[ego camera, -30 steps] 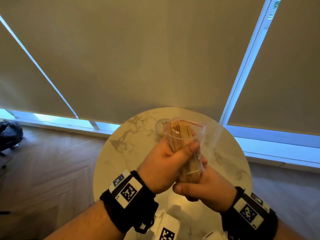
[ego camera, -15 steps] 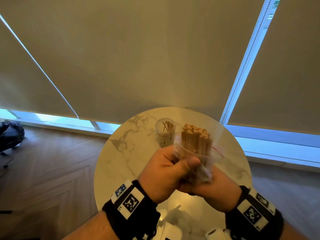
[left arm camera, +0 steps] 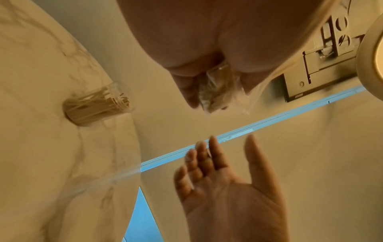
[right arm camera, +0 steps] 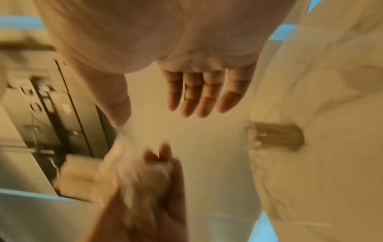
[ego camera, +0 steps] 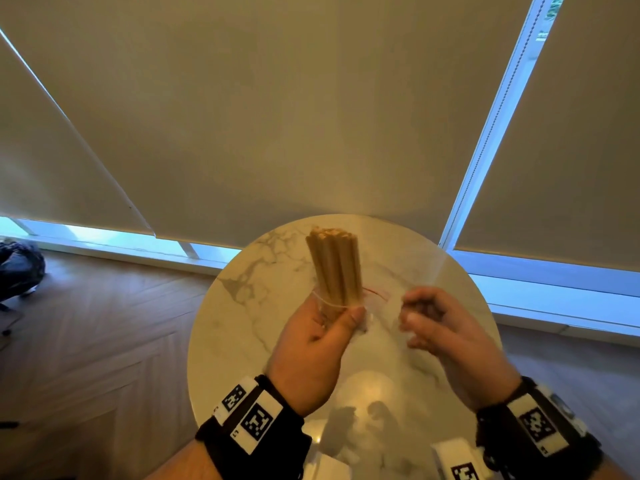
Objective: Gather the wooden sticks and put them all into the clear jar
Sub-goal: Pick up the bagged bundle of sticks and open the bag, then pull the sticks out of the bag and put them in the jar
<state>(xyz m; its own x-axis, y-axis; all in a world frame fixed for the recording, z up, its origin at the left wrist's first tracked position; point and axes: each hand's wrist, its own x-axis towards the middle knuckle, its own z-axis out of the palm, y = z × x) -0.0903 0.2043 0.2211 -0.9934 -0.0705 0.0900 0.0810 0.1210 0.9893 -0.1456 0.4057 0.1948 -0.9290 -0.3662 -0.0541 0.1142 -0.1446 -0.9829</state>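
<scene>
My left hand (ego camera: 322, 327) grips the lower end of a bundle of wooden sticks (ego camera: 334, 265) and holds it upright above the table. A clear plastic bag (ego camera: 375, 299) with a red zip line hangs crumpled around the bundle's base (left arm camera: 215, 96). My right hand (ego camera: 426, 323) hovers to the right of the bundle, fingers relaxed and holding nothing (right arm camera: 196, 91). The clear jar (left arm camera: 97, 104) stands on the table with several thin sticks inside (right arm camera: 275, 137). In the head view the bundle hides it.
The round marble table (ego camera: 242, 323) stands close to a window with drawn roller blinds (ego camera: 311, 116). Wooden floor lies to the left, with a dark bag (ego camera: 20, 268) at its far edge. White tagged boxes (ego camera: 457, 462) sit at the table's near edge.
The sticks have come further out of the bag. My right hand has let go and moved off to the right. The bundle now covers the jar in the head view.
</scene>
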